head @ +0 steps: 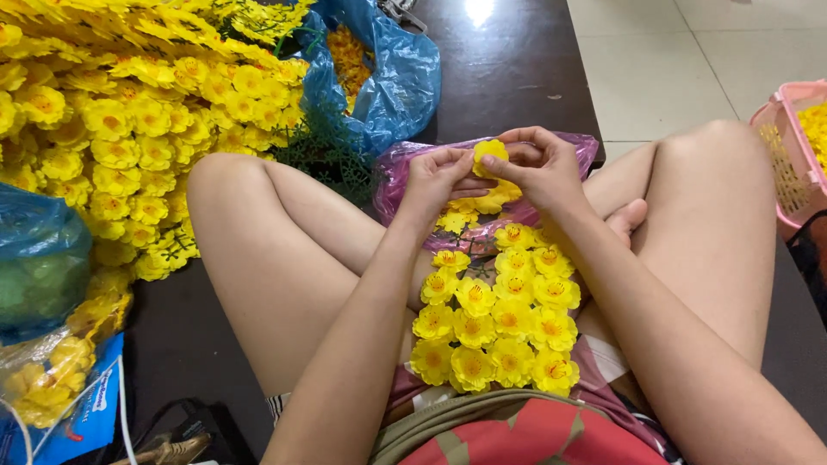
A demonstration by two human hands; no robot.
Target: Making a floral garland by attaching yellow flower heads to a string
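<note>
- Left hand (437, 176) pinched closed on the yellow flower piece (489, 152), fingertips at its left edge.
- Right hand (538, 165) also gripping the same flower piece, fingers curled over its top and right side; both hands meet just above the pink plastic bag (398, 172).
- Flower piece is held up between the two hands, over the bag's opening, above the person's crossed legs.
- Loose yellow petals (478, 207) lie in the bag just below the hands.
- Assembled yellow flowers with orange centres (495, 314) are laid in rows in the lap, between the thighs.
- Big pile of yellow flower branches (129, 112) sits far left on the dark bench (508, 69).
- Blue plastic bag (392, 82) is behind the pink one, holding more yellow pieces.
- Pink basket (788, 159) at right edge, on the tiled floor.
</note>
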